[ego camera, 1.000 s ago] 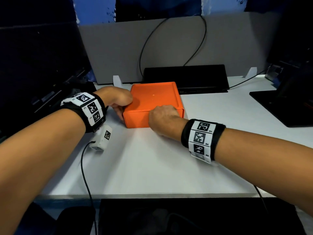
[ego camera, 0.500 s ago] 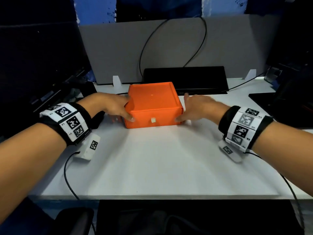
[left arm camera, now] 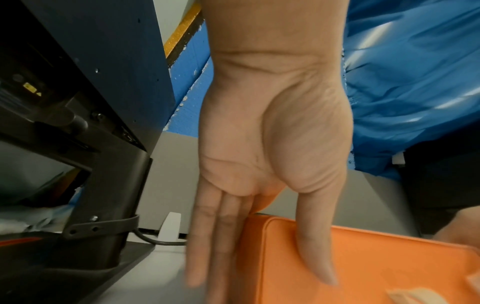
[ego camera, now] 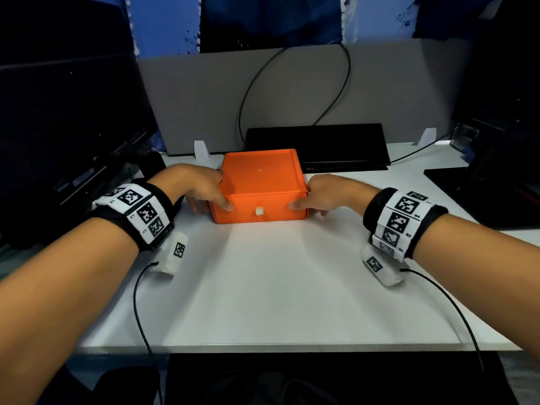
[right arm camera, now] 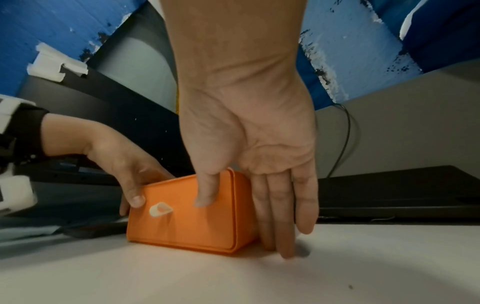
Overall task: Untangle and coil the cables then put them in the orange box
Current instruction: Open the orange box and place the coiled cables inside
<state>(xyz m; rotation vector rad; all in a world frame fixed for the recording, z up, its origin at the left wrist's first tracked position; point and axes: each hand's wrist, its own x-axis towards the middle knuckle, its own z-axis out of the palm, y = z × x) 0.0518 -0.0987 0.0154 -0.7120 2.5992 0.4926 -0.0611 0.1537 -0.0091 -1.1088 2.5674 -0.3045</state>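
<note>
Head view shows the orange box (ego camera: 260, 185) standing closed on the white table (ego camera: 263, 287), near the far edge, with a small pale knob (ego camera: 259, 211) on its near face. Compared with half a second earlier, the box sits in the same place and both hands remain at its sides; one second earlier the right hand lay over the near face and covered the knob.

The left hand (ego camera: 201, 188) is placed against the left side of the box. Its thumb lies across the near face by the left corner, and its fingers (left arm camera: 207, 246) run straight down the left wall. The right hand (ego camera: 324, 194) mirrors this on the right side: the thumb presses the near face by the right corner, and the straight fingers (right arm camera: 275, 216) lie flat along the right wall with tips at the table surface. The box is thus clamped between thumbs and extended fingers, not enclosed by curled fingers.

Behind the box lies a flat black device (ego camera: 317, 146), and a black cable (ego camera: 292, 83) loops up the grey partition (ego camera: 190, 92).
</note>
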